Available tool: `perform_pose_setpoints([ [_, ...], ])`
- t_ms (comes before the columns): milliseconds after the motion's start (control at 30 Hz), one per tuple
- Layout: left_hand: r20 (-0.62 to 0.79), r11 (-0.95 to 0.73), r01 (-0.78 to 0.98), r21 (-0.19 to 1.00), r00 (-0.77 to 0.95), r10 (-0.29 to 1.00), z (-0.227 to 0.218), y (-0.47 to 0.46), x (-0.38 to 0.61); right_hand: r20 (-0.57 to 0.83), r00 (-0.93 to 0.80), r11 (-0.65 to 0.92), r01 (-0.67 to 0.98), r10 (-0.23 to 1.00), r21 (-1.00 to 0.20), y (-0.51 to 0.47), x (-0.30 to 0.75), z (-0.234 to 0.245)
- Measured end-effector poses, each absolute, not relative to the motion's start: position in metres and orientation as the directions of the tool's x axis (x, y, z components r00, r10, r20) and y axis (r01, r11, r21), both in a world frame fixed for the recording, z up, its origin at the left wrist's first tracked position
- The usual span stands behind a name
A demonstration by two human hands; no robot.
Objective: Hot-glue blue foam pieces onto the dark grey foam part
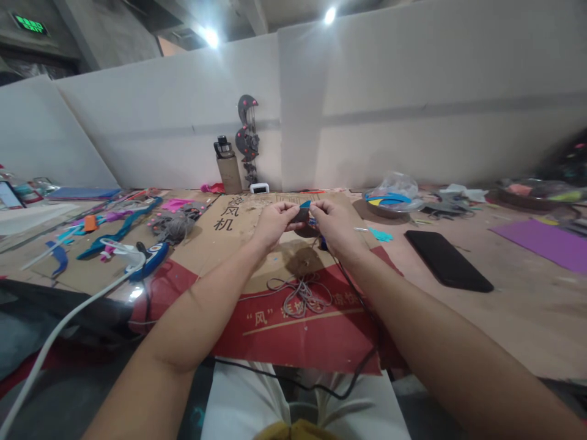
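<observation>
Both my hands are raised over a flattened cardboard box (257, 244) and meet on one small dark grey piece with a blue tip (302, 211). My left hand (274, 223) pinches its left side. My right hand (337, 226) pinches its right side, fingers closed. A tangle of grey cord (300, 293) lies on the cardboard just below my hands. A thin black cable (358, 293) runs down past my right wrist.
A black phone (447, 261) lies to the right. Behind it sits a bowl with blue and yellow scraps under plastic (389, 198). A bottle (228, 165) and a dark hanging ornament (246, 137) stand at the white wall. Blue and pink craft pieces (114, 229) and a white cable (68, 318) crowd the left.
</observation>
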State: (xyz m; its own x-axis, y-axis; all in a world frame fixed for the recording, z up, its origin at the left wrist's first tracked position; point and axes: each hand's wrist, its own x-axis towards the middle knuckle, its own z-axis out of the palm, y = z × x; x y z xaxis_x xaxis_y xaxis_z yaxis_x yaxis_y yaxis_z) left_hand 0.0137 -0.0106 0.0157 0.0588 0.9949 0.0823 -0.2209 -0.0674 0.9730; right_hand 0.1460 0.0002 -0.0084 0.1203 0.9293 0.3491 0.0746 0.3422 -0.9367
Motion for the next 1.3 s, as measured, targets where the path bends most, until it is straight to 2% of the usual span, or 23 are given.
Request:
perform_pose_setpoints([
  [200, 0.063, -0.041, -0.218, 0.975, 0.096, 0.993, 0.02, -0.012, 0.011, 0.256, 0.086, 0.263, -0.097, 0.963, -0.96, 0.008, 0.145, -0.014],
  [467, 0.074, -0.048, -0.23, 0.972, 0.107, 0.992, 0.021, -0.013, 0.009, 0.214, 0.082, 0.222, -0.111, 0.973, -0.969, 0.003, 0.144, -0.011],
  [767, 0.072, -0.057, -0.18, 0.982, 0.074, 0.995, 0.02, -0.008, 0.007, 0.258, 0.079, 0.265, -0.091, 0.963, -0.96, -0.001, 0.141, -0.01],
  [933, 0.108, -0.091, -0.18, 0.979, 0.087, 0.99, 0.016, -0.008, 0.005, 0.192, 0.146, 0.212, -0.131, 0.97, -0.969, 0.0, 0.142, -0.009],
  [1167, -0.024, 0.029, -0.011, 1.0, 0.288, 0.957, 0.008, -0.003, 0.0, 0.047, 0.135, 0.086, -0.303, 0.99, -0.949, -0.003, 0.144, 0.0],
  [1300, -0.027, -0.004, 0.099, 0.995, 0.312, 0.95, 0.002, 0.001, -0.001, -0.023, 0.098, 0.014, -0.361, 0.995, -0.932, -0.005, 0.145, 0.004],
])
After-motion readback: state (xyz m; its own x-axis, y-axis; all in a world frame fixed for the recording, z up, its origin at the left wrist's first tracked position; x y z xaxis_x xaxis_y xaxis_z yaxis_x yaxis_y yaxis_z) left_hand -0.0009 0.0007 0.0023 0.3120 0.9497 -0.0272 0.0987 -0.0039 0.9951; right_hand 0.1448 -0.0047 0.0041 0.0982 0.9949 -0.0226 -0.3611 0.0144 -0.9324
